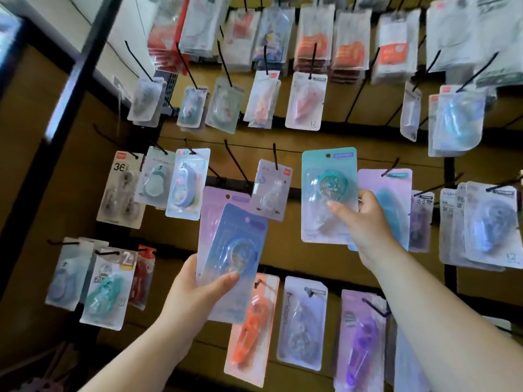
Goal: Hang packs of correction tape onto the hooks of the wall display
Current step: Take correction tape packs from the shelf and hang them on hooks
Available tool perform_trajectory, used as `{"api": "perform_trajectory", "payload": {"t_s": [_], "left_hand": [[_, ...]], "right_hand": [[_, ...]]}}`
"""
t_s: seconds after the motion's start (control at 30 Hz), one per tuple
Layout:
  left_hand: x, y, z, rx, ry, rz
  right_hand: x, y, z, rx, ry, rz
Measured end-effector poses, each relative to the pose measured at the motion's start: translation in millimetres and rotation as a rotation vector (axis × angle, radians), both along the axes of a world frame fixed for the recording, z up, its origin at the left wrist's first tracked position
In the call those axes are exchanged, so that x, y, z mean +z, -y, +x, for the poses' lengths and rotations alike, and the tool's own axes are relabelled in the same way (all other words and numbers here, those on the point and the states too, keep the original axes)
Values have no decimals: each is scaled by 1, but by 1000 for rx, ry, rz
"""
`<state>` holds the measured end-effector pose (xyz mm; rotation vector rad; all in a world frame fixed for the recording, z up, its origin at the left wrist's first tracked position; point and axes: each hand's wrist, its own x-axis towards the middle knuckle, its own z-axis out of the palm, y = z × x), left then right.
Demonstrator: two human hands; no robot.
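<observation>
Left hand [195, 292] grips two stacked packs, blue pack [235, 258] under the thumb. Right hand [365, 219] pinches a teal pack [328, 193], with an empty hook [274, 157] up-left of its fingers.

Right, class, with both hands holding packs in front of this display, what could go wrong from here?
1. The left hand holds a blue pack stacked over a lilac pack; the rear one might slide out unnoticed.
2. The right hand grips the teal pack by its lower half, so its hang hole may wobble and miss a bare hook.
3. The teal pack sits close to a neighbouring hung pack and could knock it.
</observation>
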<state>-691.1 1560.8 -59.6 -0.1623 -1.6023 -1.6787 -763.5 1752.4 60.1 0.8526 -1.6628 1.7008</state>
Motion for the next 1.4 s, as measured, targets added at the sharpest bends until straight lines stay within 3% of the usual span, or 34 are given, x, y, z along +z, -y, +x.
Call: {"api": "perform_trajectory", "payload": {"t_s": [0.73,1.03,1.3,1.4], "left_hand": [[-7,-4,-19,-23,31,50],[-6,5,-21,-14,22,46],[-11,9,-21,-7,24,35],[-11,9,-22,-18,24,47]], "right_hand": [[-1,-5,-42,-84,93,-21],[3,10,-64,-314,110,-69],[-13,17,-71,-313,270,29],[-33,20,-64,-407,231,183]]}}
